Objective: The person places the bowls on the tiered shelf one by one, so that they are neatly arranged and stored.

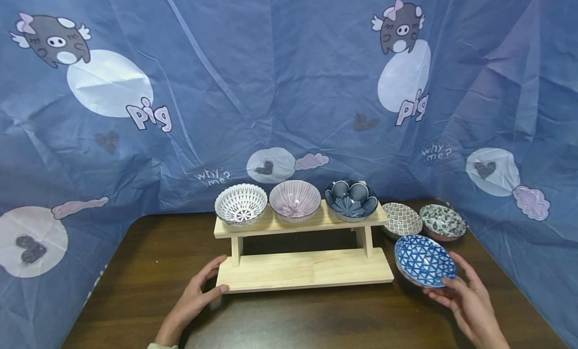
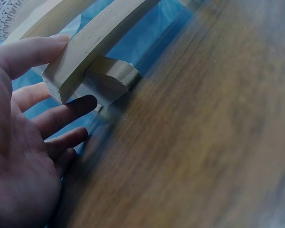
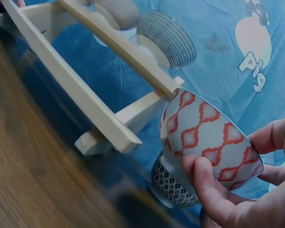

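My right hand holds a bowl by its right side, tilted toward me. Its inside has blue triangles on white; red diamonds cover the outside of the bowl in the right wrist view. At the left end of a two-tier wooden display stand, my left hand grips the lower board between thumb and forefinger. The other left fingers extend beneath that end. A white patterned bowl, a purple-striped bowl and a dark blue bowl line the upper shelf.
Right of the stand, a bowl with a small checked pattern and a green leaf-patterned bowl sit on the brown table. A blue printed cloth hangs behind and along both sides.
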Available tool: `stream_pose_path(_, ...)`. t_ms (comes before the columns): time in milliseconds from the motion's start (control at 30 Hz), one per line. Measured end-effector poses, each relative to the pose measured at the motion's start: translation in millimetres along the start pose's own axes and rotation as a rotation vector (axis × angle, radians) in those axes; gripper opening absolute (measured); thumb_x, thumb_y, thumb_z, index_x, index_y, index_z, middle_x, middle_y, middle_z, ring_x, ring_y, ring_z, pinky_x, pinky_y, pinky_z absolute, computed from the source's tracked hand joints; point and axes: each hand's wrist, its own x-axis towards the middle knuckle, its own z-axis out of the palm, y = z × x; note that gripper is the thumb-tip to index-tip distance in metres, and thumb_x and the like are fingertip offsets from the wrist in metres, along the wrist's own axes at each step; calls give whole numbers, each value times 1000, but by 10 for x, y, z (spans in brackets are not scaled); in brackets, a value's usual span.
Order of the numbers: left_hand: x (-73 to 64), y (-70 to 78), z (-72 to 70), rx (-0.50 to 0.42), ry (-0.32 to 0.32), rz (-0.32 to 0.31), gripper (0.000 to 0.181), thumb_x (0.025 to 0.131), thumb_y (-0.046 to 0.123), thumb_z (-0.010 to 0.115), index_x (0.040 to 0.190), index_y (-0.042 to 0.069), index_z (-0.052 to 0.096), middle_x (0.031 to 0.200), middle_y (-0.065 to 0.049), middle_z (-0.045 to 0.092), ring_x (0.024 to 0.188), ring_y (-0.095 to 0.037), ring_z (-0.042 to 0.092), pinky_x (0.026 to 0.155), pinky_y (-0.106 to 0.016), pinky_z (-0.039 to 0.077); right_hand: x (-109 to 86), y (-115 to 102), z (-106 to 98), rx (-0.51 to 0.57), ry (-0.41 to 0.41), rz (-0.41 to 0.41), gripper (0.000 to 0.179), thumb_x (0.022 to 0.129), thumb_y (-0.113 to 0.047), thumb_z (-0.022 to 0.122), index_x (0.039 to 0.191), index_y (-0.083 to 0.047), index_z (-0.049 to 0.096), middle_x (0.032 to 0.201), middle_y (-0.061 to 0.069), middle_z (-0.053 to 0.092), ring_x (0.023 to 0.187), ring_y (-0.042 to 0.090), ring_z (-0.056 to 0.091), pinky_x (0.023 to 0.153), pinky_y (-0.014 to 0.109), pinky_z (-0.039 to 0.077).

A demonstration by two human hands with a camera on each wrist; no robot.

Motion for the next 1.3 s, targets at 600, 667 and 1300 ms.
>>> stream_pose_path(600, 0, 3, 15, 39, 5, -34, 65, 88, 14, 72, 147, 6, 46, 126, -15, 69, 113, 3, 56, 97, -23, 40, 22, 49, 316, -82, -93, 38, 60, 100, 10, 34, 140, -33, 42, 114, -3, 70, 86, 27, 75, 74, 35, 61)
stream_pose_path(667, 1, 1, 13, 32, 4, -29, 65, 89, 14, 71, 147, 6, 45, 126, -15, 69, 113, 3, 57, 97, -22, 40, 30, 54, 355, -96, -95, 49, 60, 100, 10, 34, 140, -33, 41, 114, -4, 70, 86, 27, 75, 74, 34, 61)
stream_pose_path(1300, -1, -6, 9, 33, 3, -34, 64, 89, 14, 71, 148, 7, 45, 127, -17, 68, 112, 2, 58, 96, -23, 41, 133, 147, 787, -198, -152, 121, 61, 98, 8, 42, 142, -34, 40, 116, -7, 68, 83, 25, 75, 72, 33, 61)
